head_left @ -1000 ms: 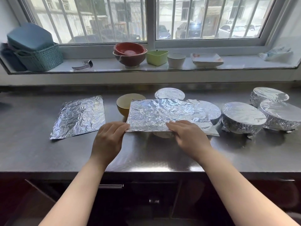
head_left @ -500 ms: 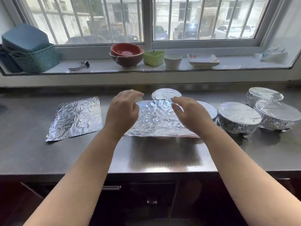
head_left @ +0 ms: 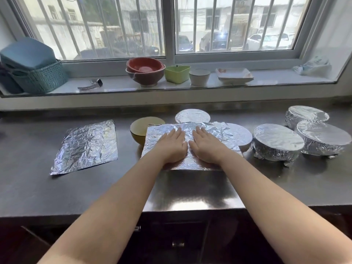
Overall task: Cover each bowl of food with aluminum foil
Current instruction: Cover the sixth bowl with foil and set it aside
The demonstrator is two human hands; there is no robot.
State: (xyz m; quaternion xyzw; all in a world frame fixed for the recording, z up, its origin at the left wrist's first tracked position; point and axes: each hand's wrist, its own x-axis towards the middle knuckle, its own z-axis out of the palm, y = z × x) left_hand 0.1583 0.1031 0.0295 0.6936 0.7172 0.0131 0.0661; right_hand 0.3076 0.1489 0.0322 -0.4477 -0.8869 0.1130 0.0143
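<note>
Left of the crinkled middle foil sheet [head_left: 215, 134] on the grey steel counter [head_left: 28, 187] lies a spare crumpled foil sheet [head_left: 87, 146], then an uncovered yellow bowl [head_left: 142, 128] touching its left edge. Beyond and right of it stand foil-wrapped bowls [head_left: 277, 142]. The middle sheet's long axis runs left-right. The left hand [head_left: 172, 144] and right hand [head_left: 206, 144] press flat on it, fingers straight.

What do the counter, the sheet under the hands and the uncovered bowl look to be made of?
Counter: likely brushed stainless steel, grey with a dull sheen. Sheet: aluminium foil, shiny and crinkled. Bowl: probably glazed ceramic, smooth yellow, though plastic is possible.
</note>
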